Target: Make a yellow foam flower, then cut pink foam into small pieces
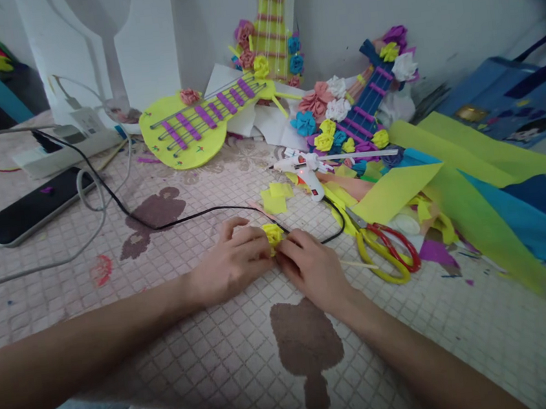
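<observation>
A yellow paper flower [273, 236] is held between my two hands, low over the patterned tablecloth. My left hand [237, 260] closes on its left side with bent fingers. From the other side, my right hand [311, 265] pinches its lower right edge. The fingers cover part of the flower. Just beyond it lie small yellow paper squares [277, 196] and the black cord. A white glue gun [306, 170] with a lit red light rests further back. To the right of my right hand are scissors [389, 251] with red and yellow handles.
A yellow paper guitar [187, 132] and a blue one [365, 110] with paper flowers lie at the back. Coloured paper sheets [488, 208] spread over the right side. At left are a phone [29, 207], a power strip [65, 151] and a grey cable [64, 260].
</observation>
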### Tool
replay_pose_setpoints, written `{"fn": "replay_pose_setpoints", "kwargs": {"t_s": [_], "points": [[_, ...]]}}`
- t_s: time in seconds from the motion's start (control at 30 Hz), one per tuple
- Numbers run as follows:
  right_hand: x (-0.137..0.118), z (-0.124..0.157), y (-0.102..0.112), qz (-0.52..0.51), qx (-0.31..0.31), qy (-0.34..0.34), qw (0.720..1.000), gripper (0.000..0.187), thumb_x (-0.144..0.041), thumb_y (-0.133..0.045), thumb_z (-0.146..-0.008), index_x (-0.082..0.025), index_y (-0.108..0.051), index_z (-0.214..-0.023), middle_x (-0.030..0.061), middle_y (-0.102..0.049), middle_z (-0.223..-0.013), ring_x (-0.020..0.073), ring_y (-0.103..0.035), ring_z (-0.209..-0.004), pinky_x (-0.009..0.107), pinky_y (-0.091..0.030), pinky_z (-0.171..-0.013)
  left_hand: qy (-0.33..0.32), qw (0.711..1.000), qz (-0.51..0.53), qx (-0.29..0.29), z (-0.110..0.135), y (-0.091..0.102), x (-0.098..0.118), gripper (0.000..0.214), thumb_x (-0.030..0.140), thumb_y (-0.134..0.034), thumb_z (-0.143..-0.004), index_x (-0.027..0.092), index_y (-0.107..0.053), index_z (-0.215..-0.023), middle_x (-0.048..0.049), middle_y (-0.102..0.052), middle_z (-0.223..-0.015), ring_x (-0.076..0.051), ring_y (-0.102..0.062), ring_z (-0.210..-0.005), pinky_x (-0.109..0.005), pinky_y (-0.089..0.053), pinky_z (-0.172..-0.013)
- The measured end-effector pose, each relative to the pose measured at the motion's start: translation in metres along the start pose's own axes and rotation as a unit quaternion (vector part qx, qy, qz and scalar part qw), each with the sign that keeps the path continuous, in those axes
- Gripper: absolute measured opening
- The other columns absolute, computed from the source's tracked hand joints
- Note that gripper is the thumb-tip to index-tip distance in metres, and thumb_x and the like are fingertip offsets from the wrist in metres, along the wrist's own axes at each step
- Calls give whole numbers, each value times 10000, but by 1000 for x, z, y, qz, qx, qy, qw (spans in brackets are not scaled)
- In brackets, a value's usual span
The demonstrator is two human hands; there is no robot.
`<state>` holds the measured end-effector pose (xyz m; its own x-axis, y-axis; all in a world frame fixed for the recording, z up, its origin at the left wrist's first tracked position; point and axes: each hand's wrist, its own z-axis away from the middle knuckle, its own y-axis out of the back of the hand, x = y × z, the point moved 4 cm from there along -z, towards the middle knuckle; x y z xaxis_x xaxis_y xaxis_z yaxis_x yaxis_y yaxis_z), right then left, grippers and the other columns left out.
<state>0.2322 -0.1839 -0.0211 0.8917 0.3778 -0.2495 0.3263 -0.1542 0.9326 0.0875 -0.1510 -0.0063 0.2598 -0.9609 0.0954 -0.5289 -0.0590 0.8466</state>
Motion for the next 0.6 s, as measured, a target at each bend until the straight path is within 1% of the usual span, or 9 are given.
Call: {"fn": "replay_pose_setpoints", "kwargs": {"t_s": [0.07, 0.1, 0.2, 0.3, 0.47, 0.6], "points": [[0, 0, 0, -3, 3, -1, 1000, 130, -197, -472, -901, -190, -601, -883, 61, -570, -890, 184, -555, -819, 274, -433, -608, -32, 999, -23, -3, 2, 2, 4, 179, 160, -450, -939, 209, -618, -898, 7, -650, -866, -159, -531, -972, -424, -248, -1023], [0, 0, 0, -5, 4, -1, 1000, 136, -201, -468, -904, -188, -601, -881, 63, -572, -891, 186, -558, -822, 275, -437, -613, -35, 999, -35, -1, 3, 2, 5, 179, 146, -447, -938, 206, -614, -918, 7, -654, -879, -157, -536, -981, -424, -239, -1032], [0, 0, 1, -9, 3, -5, 1000, 137, -197, -467, -904, -186, -602, -886, 67, -581, -909, 190, -568, -845, 276, -446, -622, -12, 998, -58, 6, 4, 3, 3, 163, 130, -476, -919, 201, -613, -972, -3, -662, -910, -171, -539, -1011, -436, -230, -1034], [0, 0, 1, -6, 5, -5, 1000, 122, -184, -481, -893, -185, -603, -892, 70, -590, -917, 195, -576, -855, 277, -452, -624, 7, 998, -62, 17, 4, 3, 1, 151, 150, -500, -914, 206, -616, -992, -2, -670, -916, -180, -542, -1013, -450, -237, -1017], [0, 0, 0, -6, 10, -4, 1000, 111, -182, -493, -884, -187, -604, -894, 70, -596, -905, 194, -585, -847, 280, -463, -631, 21, 997, -66, 30, 3, 2, -1, 154, 141, -523, -899, 224, -629, -975, 12, -674, -894, -177, -558, -985, -461, -258, -996], [0, 0, -1, -7, 9, -2, 1000, 110, -176, -492, -882, -189, -599, -904, 72, -599, -914, 196, -584, -858, 287, -468, -653, 27, 996, -76, 27, 2, -1, -3, 163, 147, -501, -911, 233, -639, -900, 13, -669, -866, -169, -554, -961, -461, -255, -996]]}}
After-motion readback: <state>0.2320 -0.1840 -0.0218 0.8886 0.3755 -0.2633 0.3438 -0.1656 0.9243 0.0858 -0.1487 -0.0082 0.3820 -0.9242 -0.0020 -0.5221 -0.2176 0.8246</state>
